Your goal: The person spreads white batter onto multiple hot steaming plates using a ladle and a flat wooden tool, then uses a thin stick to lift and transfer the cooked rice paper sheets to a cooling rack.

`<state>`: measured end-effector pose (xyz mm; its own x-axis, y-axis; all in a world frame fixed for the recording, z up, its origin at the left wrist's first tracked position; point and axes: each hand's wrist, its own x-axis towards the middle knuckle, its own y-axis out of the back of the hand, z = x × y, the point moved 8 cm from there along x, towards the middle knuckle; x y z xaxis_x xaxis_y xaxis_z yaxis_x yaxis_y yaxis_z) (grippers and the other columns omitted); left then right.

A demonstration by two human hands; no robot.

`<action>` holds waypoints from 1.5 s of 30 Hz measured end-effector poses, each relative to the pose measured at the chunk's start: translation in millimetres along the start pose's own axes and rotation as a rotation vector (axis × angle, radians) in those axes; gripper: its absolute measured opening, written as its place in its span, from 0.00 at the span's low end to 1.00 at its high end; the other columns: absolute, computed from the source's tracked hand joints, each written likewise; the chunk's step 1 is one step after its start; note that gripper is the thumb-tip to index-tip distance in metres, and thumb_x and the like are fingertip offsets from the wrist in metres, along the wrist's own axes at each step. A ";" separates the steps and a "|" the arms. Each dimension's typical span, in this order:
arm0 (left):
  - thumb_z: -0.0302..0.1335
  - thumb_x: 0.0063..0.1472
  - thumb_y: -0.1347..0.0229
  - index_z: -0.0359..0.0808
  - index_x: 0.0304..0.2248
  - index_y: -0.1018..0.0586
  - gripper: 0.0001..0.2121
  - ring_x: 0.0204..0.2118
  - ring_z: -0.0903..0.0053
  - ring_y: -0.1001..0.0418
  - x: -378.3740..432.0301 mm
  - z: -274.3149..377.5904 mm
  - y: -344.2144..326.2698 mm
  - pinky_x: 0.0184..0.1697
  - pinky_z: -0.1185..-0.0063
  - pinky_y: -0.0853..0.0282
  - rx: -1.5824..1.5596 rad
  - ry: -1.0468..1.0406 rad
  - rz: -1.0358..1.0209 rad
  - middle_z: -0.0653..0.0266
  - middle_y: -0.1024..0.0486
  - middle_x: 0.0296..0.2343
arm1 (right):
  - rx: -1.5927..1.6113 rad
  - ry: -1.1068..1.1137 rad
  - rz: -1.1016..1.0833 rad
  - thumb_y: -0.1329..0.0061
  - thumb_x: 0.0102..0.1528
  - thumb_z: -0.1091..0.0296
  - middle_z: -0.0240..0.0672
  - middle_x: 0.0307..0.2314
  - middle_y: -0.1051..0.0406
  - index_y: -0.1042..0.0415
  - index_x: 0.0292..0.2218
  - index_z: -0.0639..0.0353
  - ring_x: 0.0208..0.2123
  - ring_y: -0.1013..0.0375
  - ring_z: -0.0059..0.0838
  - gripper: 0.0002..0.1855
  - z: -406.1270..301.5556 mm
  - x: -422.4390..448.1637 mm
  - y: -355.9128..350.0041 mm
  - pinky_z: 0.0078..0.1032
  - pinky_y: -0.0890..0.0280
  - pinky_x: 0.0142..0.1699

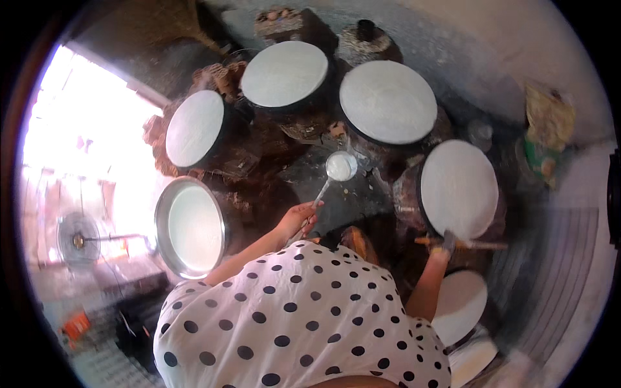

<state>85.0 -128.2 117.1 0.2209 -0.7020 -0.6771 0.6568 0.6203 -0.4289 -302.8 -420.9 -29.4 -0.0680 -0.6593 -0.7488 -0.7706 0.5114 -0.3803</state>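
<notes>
My left hand (298, 220) grips the long handle of a metal ladle (339, 166), whose round bowl holds white liquid over the dark floor. My right hand (445, 245), seemingly wrapped in grey cloth or a glove, is closed on a thin wooden stick (478, 245) at the near edge of a round white-topped steaming pot (460, 189). More such pots stand in an arc: one at the left (195, 128), one at the top (285, 73) and one at the upper right (388, 102). A wide metal basin (190, 228) of white liquid is beside my left arm.
Below my right arm are a round white surface (461, 305) and another pale container (473, 359). Broken bricks (218, 77) lie between the left pots. A fan (78, 240) stands at the far left. A plastic bag (548, 119) is by the right wall.
</notes>
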 end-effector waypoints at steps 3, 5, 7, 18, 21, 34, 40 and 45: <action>0.28 0.66 0.59 0.35 0.49 0.32 0.14 0.12 0.87 0.43 14.2 1.1 -17.3 0.13 0.86 0.44 -0.111 -0.001 0.053 0.72 0.37 0.17 | 0.078 -0.195 0.222 0.55 0.54 0.58 0.42 0.45 0.34 0.35 0.47 0.59 0.44 0.35 0.47 0.21 -26.0 30.0 40.1 0.53 0.37 0.42; 0.28 0.65 0.58 0.35 0.49 0.32 0.14 0.12 0.87 0.43 23.0 -0.6 -31.8 0.14 0.85 0.43 -0.155 0.018 0.074 0.72 0.36 0.17 | -0.462 -0.144 0.480 0.52 0.53 0.53 0.41 0.38 0.29 0.32 0.45 0.58 0.43 0.33 0.42 0.23 -76.5 61.5 79.9 0.46 0.36 0.41; 0.27 0.65 0.57 0.36 0.48 0.31 0.13 0.12 0.87 0.43 19.6 -4.0 -38.2 0.14 0.85 0.44 -0.215 -0.007 0.145 0.72 0.37 0.18 | -0.770 0.029 0.560 0.51 0.52 0.52 0.39 0.35 0.29 0.32 0.44 0.58 0.40 0.33 0.39 0.23 -131.2 99.3 60.7 0.42 0.36 0.39; 0.30 0.67 0.61 0.38 0.51 0.35 0.15 0.12 0.88 0.46 31.7 -21.6 -52.1 0.13 0.85 0.41 -0.516 0.104 0.064 0.74 0.41 0.18 | -1.272 0.596 0.210 0.45 0.49 0.49 0.26 0.23 0.29 0.27 0.38 0.56 0.24 0.32 0.23 0.22 -284.5 218.7 -204.4 0.23 0.38 0.30; 0.30 0.66 0.60 0.39 0.49 0.32 0.14 0.12 0.89 0.45 28.2 -21.7 -42.8 0.13 0.87 0.46 -0.726 0.068 0.094 0.75 0.39 0.17 | -1.145 0.517 -0.035 0.45 0.50 0.51 0.23 0.20 0.31 0.27 0.35 0.55 0.21 0.33 0.17 0.18 -232.3 170.5 -228.0 0.18 0.40 0.27; 0.30 0.66 0.58 0.35 0.51 0.34 0.16 0.11 0.87 0.45 -2.5 47.5 42.9 0.12 0.87 0.47 -0.198 -0.253 0.174 0.73 0.38 0.16 | -0.846 0.319 -0.599 0.46 0.53 0.62 0.23 0.24 0.28 0.25 0.34 0.57 0.20 0.34 0.15 0.09 79.1 23.0 -282.4 0.15 0.40 0.25; 0.32 0.65 0.57 0.34 0.53 0.36 0.19 0.11 0.87 0.46 -14.5 56.3 133.3 0.12 0.85 0.46 -0.346 -0.231 0.233 0.74 0.43 0.15 | -1.169 0.563 -0.209 0.44 0.50 0.56 0.30 0.26 0.27 0.25 0.36 0.57 0.22 0.33 0.21 0.16 127.7 0.4 -300.2 0.19 0.40 0.25; 0.32 0.67 0.59 0.39 0.53 0.33 0.17 0.09 0.89 0.49 -28.3 76.0 214.1 0.11 0.87 0.53 -0.316 -0.231 0.307 0.76 0.42 0.15 | -0.315 0.194 0.138 0.44 0.49 0.56 0.29 0.15 0.39 0.27 0.34 0.57 0.12 0.42 0.25 0.15 106.6 65.4 -275.6 0.27 0.46 0.16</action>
<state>274.2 -2.1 89.9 0.5471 -0.5075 -0.6656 0.2933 0.8611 -0.4154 -27.3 -546.2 -31.4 -0.2799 -0.7038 -0.6529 -0.9006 0.4281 -0.0754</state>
